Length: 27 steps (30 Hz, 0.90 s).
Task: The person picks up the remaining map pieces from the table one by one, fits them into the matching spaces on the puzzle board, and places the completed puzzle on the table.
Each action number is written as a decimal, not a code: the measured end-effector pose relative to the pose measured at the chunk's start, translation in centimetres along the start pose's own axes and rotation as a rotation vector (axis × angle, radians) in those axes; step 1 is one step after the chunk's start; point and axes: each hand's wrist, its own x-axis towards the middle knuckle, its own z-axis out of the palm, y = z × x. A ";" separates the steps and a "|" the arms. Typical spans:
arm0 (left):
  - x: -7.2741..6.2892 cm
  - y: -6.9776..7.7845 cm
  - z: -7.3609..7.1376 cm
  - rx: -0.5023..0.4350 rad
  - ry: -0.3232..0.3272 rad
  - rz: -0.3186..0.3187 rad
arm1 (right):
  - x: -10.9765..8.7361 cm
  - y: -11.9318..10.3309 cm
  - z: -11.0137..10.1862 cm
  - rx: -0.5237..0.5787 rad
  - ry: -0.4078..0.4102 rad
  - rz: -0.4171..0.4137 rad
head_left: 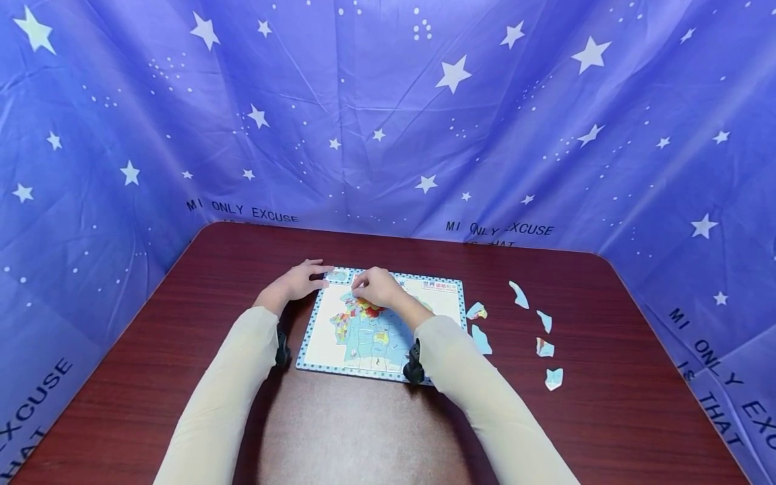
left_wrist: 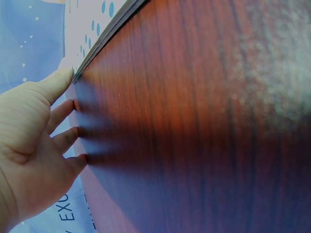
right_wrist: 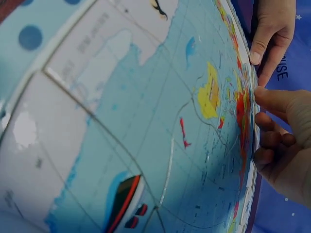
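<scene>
A world-map jigsaw puzzle (head_left: 380, 339) with a dotted blue border lies on the table, many of its pieces fitted together. My left hand (head_left: 300, 280) is at the board's far left corner. Its thumb (left_wrist: 59, 83) touches the edge, while the other fingers spread apart beside it. Over the upper left of the map, my right hand (head_left: 378, 287) has its fingers curled. Thumb and index finger pinch at a light-blue puzzle piece (head_left: 347, 296), mostly hidden by the fingertips. The right wrist view has the curled right fingers (right_wrist: 265, 158) at the map's far side.
Loose puzzle pieces lie right of the board: one with yellow and red (head_left: 477, 311), a blue one (head_left: 481, 339), and several further right, including a curved one (head_left: 519, 295). The dark red table (head_left: 200, 296) meets a blue starry curtain (head_left: 364, 101) behind.
</scene>
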 end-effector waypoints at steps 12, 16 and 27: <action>0.1 -0.1 0.2 -0.006 -0.011 -0.002 | 0.0 -0.3 0.1 -0.084 -0.048 -0.021; 0.1 -0.1 0.2 -0.009 -0.013 0.001 | 0.1 -0.2 -0.1 -0.090 -0.064 -0.023; 0.4 -0.3 0.0 -0.014 -0.006 0.004 | 0.0 -0.3 -0.5 -0.133 -0.091 -0.076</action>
